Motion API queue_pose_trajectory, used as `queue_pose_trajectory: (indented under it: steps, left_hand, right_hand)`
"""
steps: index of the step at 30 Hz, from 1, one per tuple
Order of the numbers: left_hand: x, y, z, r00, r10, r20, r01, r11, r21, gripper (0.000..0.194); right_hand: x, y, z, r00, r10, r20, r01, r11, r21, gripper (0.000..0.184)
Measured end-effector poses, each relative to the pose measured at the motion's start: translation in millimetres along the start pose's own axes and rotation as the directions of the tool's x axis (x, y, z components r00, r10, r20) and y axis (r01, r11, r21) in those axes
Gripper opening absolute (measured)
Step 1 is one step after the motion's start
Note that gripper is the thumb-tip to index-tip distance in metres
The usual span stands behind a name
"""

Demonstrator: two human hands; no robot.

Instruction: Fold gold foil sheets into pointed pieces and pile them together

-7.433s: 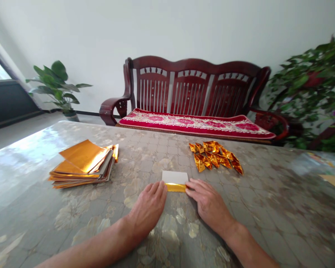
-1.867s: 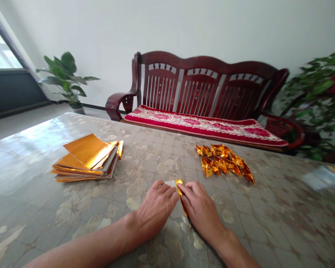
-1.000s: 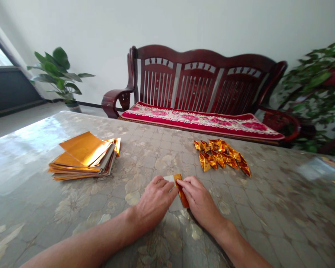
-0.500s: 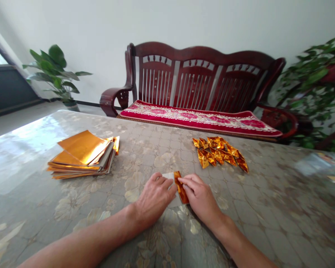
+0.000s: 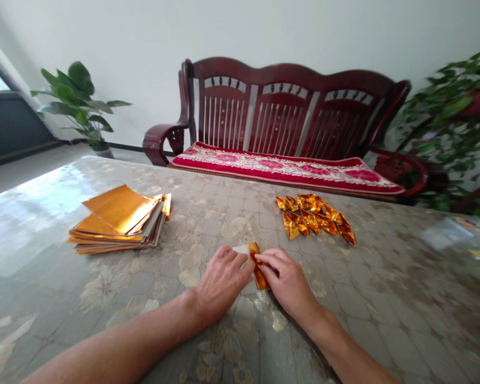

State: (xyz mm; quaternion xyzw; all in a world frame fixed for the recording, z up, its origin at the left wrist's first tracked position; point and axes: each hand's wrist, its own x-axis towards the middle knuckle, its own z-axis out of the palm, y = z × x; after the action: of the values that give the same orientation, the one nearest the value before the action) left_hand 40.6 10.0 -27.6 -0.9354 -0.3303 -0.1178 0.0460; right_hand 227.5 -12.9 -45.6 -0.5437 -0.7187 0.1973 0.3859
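Observation:
A sheet of gold foil paper (image 5: 260,278) lies on the table between my hands. Its right side is folded over, gold face up, while the grey-white back shows on the left. Bent and close together, the fingers of my left hand (image 5: 224,278) hold the white part down, hiding much of it. My right hand (image 5: 288,278) grips the folded gold strip, thumb and index finger at its right edge. Further off to the right sit several folded gold foil paper pieces (image 5: 316,217) in rows. A stack of gold foil sheets (image 5: 120,210) lies to the left.
The table (image 5: 376,298) has a patterned, glossy cover. At its right edge lies a clear plastic bag (image 5: 444,232). Behind the table stands a dark red wooden bench (image 5: 280,112) with a red floral cushion (image 5: 272,163). Leafy plants (image 5: 78,98) flank it.
The view has tilted very slightly. Both hands stay on the foil paper, with only a tiny shift of the fingers at the folded strip.

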Motion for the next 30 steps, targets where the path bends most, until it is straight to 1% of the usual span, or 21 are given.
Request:
queue_pose_trajectory:
  steps: [5,10,12,16,20,25,30]
  left_hand:
    - [-0.3,-0.9,1.4,1.0,-0.009,-0.001,0.009,1.0,-0.001,0.012]
    - [-0.7,-0.5,0.8,1.0,-0.012,0.004,0.012,1.0,-0.005,0.013]
    - [-1.1,0.2,-0.3,1.0,-0.014,0.008,0.014,1.0,-0.004,0.012]
    - [-1.6,0.8,-1.8,1.0,-0.019,0.018,0.019,1.0,-0.011,0.01]
    - [-1.5,0.7,-1.5,1.0,-0.017,0.014,0.017,1.0,-0.013,0.008]
    - [-1.2,1.0,-0.5,1.0,-0.017,0.005,0.017,1.0,-0.013,0.008]
    - [-0.7,0.7,1.0,1.0,-0.012,0.006,0.012,1.0,-0.006,0.008]
  right_hand:
    - [-1.7,1.7,0.2,0.999,-0.033,0.014,0.033,0.999,-0.015,0.029]
    - [-2.5,1.0,0.4,0.999,-0.021,0.031,0.022,0.999,-0.047,0.03]
    - [-2.0,-0.9,0.0,0.999,-0.02,0.032,0.023,0.995,-0.096,0.034]
    - [-0.5,-5.1,-2.5,0.998,-0.047,0.038,0.056,0.958,-0.283,0.041]
    - [-0.6,-7.3,-4.3,0.995,-0.038,0.097,0.074,0.909,-0.411,0.042]
    - [-1.4,-6.5,-2.6,0.991,-0.038,0.129,0.091,0.891,-0.444,0.042]
    - [-2.4,-6.7,-0.8,0.986,-0.066,0.154,0.131,0.874,-0.467,0.04]
